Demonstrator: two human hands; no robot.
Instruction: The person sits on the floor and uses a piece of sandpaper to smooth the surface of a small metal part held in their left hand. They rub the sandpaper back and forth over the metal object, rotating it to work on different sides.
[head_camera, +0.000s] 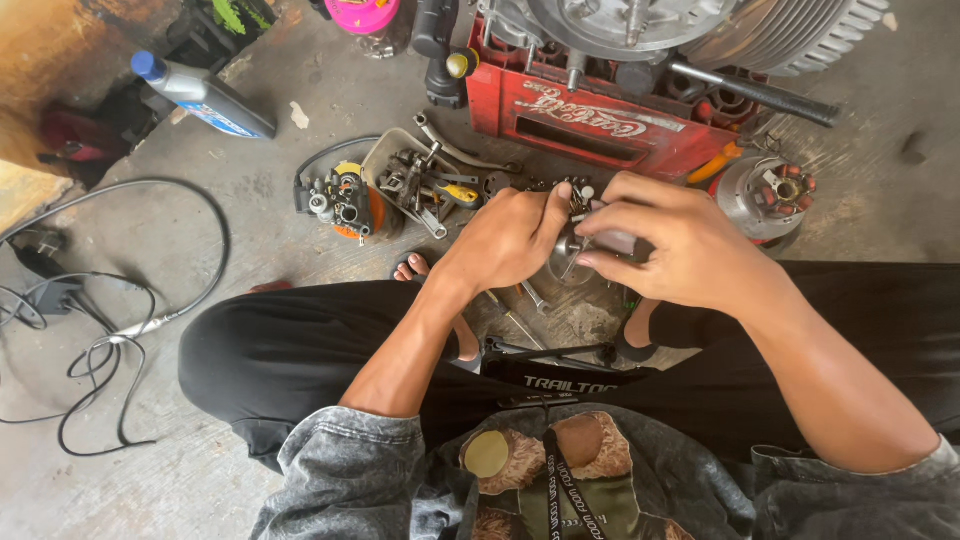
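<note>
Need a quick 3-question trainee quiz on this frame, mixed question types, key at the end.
1. True or false: the left hand and right hand both grip the small metal part.
2. Which lies nearest the grey tray of tools? A) oil bottle B) carburettor-like part with orange disc C) black cables
3. Fill in: the engine rests on a ____ plastic crate.

Key: 1 true; 2 B; 3 red.
</note>
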